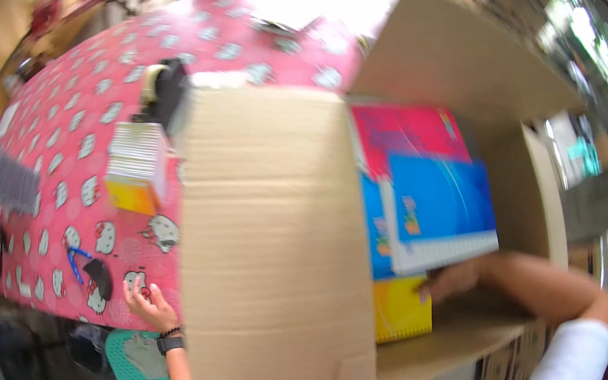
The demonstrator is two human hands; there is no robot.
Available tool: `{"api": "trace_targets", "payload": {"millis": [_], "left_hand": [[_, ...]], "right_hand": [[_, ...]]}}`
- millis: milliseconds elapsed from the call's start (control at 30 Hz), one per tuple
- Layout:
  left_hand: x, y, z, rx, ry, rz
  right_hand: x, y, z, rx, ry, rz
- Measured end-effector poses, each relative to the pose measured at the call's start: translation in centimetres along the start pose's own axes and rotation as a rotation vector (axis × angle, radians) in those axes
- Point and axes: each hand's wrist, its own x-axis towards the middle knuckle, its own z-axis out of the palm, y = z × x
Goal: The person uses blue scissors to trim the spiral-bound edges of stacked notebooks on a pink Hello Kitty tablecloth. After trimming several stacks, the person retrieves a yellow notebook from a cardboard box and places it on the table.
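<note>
An open cardboard box (pixel 278 250) stands in front of me, its wide left flap folded outward. Inside lie spiral notebooks: a red one (pixel 409 131) at the far end, a yellow one (pixel 405 317) at the near end, and blue ones between. The top blue notebook (pixel 441 204) sits askew over the others. My right hand (pixel 457 279) reaches into the box with bent fingers at this notebook's near edge, just above the yellow one; blur softens the fingertips. Left of the flap, my left hand (pixel 152 307) is open and empty, palm up, over the table's near edge.
A pink patterned cloth covers the table (pixel 75 130). On it are a black tape dispenser (pixel 166 89), a notebook stack (pixel 139 164), a grey-edged stack (pixel 6 179) and a blue-handled tool (pixel 88 271). A green plastic stool (pixel 136 370) stands below the near edge.
</note>
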Motion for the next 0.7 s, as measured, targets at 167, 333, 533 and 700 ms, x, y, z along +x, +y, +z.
{"api": "trace_targets", "payload": {"millis": [167,333,533,700], "left_hand": [[0.1,1.3,-0.7,-0.003,0.070,0.020],[0.2,1.9,-0.8,-0.120,0.073,-0.072],[-0.4,1.1,-0.2,-0.092,0.101,-0.041],[-0.3,1.8,-0.5,-0.120,0.071,-0.076]], "right_hand": [[2.4,1.1,0.4,0.393,0.092,-0.007],[2.8,1.4,1.7,0.480,0.166,-0.167],[0.8,-0.5,4.0,0.480,0.309,-0.098],[0.3,1.3,2.7,0.447,0.308,-0.129]]}}
